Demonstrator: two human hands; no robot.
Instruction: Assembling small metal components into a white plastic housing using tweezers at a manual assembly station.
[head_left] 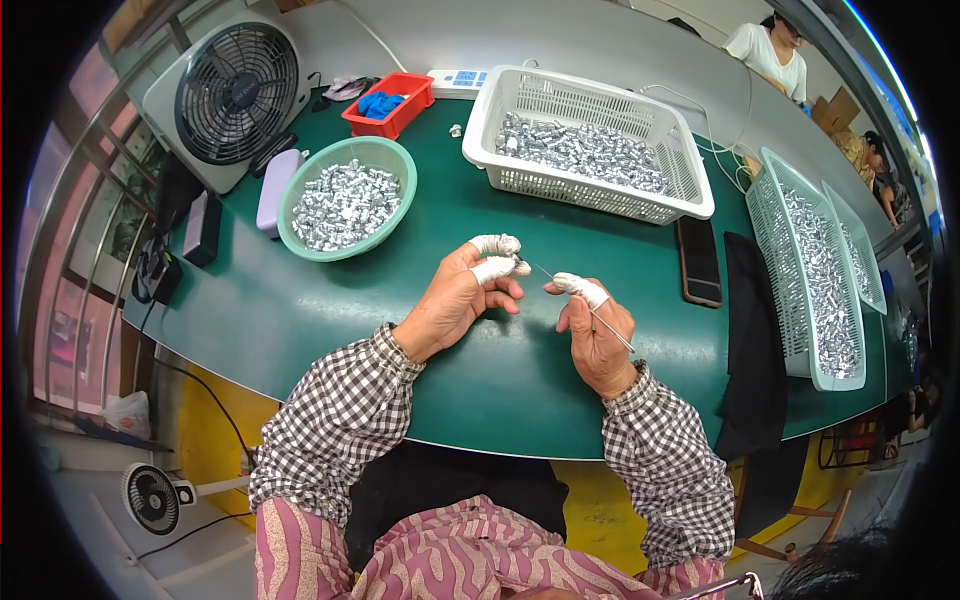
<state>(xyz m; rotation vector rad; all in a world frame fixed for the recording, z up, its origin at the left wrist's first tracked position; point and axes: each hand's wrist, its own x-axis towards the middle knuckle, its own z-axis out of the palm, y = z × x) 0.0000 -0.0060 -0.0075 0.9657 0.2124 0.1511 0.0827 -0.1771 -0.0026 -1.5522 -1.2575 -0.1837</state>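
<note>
2 white-wrapped fingertips [492,269] of the left hand [448,300] pinching a small mostly hidden dark piece [520,258], right hand [600,335] closing on a slim silver metal rod [613,331] above the green tabletop [500,390], long axis slanting, tip pointing up-left toward the left hand.

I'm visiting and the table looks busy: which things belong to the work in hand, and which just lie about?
Seemingly in use:
thin tool in the right hand
small piece in the left hand
metal parts in the bowl, white basket and green baskets

Probably not part of it:
phone
purple case
desk fan
</note>
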